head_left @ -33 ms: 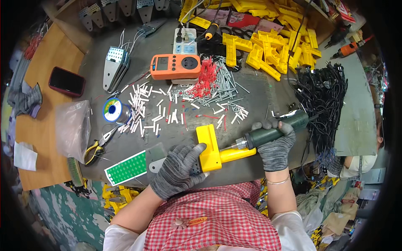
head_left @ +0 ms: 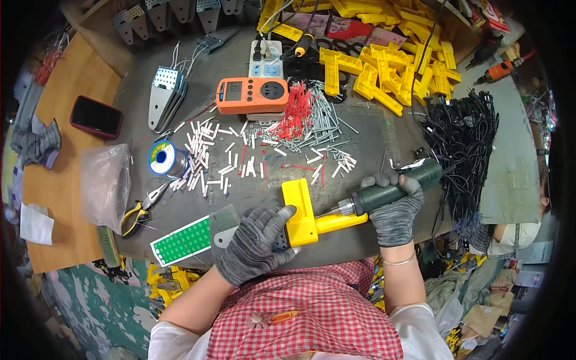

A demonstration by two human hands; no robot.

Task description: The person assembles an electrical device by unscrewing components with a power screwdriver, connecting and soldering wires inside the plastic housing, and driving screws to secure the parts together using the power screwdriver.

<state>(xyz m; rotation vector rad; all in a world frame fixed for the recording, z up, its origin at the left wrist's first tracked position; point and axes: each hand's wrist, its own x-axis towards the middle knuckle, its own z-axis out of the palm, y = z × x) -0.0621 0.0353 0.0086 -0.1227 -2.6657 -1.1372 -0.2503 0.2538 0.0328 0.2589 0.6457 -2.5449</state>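
Note:
My left hand (head_left: 253, 245), in a grey knit glove, is closed round the wide end of a yellow plastic handle (head_left: 300, 210), thumb pressed on its edge. A grey metal plate attached to that end passes under the hand, and a green-and-white patterned panel (head_left: 183, 239) sticks out to its left. My right hand (head_left: 393, 210), gloved too, grips a dark green electric screwdriver (head_left: 384, 195) held nearly level, pointing left. Its bit meets the right side of the handle's wide part; the exact contact spot is too small to make out.
Behind lie small white sleeves (head_left: 198, 159), screws (head_left: 327, 117), red-wired parts (head_left: 297, 111) and an orange meter (head_left: 252, 96). Solder spool (head_left: 162, 158) and pliers (head_left: 141, 213) sit left. Black cords (head_left: 462, 150) are heaped right, yellow plastic parts (head_left: 390, 66) at the back.

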